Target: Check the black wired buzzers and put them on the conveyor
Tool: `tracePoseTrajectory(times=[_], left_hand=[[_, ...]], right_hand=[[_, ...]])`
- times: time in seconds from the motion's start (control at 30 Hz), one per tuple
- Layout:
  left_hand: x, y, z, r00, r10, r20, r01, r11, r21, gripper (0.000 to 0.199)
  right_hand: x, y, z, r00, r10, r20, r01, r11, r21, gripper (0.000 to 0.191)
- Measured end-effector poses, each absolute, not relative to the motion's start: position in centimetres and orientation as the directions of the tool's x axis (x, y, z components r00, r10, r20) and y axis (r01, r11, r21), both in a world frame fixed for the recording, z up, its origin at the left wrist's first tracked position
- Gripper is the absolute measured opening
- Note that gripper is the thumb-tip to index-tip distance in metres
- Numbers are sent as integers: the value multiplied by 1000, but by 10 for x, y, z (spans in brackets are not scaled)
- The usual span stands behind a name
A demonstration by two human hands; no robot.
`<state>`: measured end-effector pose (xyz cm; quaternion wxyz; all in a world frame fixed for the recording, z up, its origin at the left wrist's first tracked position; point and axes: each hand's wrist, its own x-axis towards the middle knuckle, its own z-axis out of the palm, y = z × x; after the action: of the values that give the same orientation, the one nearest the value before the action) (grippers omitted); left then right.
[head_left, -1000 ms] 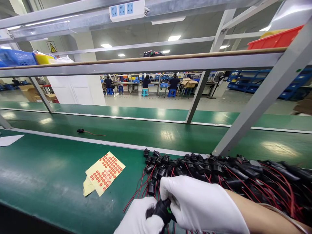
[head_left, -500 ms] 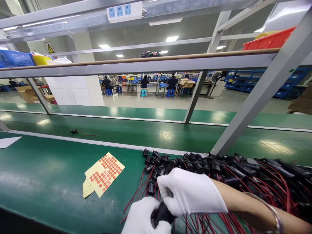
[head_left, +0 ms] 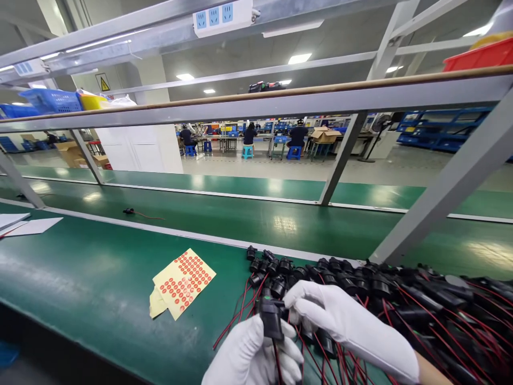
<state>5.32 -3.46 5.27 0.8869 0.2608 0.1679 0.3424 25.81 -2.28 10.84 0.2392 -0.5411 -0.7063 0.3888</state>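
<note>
My left hand (head_left: 248, 355), in a white glove, is wrapped round a small black pump-like part (head_left: 271, 320) and holds it upright. Dark red wires hang from its lower end. My right hand (head_left: 328, 310), also gloved in white, comes in from the right with its fingers curled, and the fingertips pinch at the short stub on the part's side. Behind and beside both hands lies a dense heap of similar black parts (head_left: 379, 286) with red and black wires. The right hand hides some of that heap.
A cream sheet of round red stickers (head_left: 185, 283) lies left of the hands on the green bench (head_left: 100, 278). White papers (head_left: 34, 226) lie farther left. One wired black part (head_left: 129, 211) rests beyond the white strip. A slanting grey post (head_left: 444, 182) rises behind the heap.
The black part has come up into clearer sight, turned upright in my left hand. My right hand has shifted from over it to its right side. The whole view has swung slightly left.
</note>
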Motion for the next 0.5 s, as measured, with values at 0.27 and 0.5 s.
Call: tracePoseTrajectory(times=[0.27, 0.5], left_hand=[[58, -32, 58, 607, 793, -57, -522, 451, 724, 58], [58, -29, 48, 240, 966, 92, -193, -45, 980, 36]], right_hand=[[253, -32, 97, -268, 960, -85, 539, 76, -839, 35], [251, -47, 94, -144, 989, -46, 480, 29, -877, 26]])
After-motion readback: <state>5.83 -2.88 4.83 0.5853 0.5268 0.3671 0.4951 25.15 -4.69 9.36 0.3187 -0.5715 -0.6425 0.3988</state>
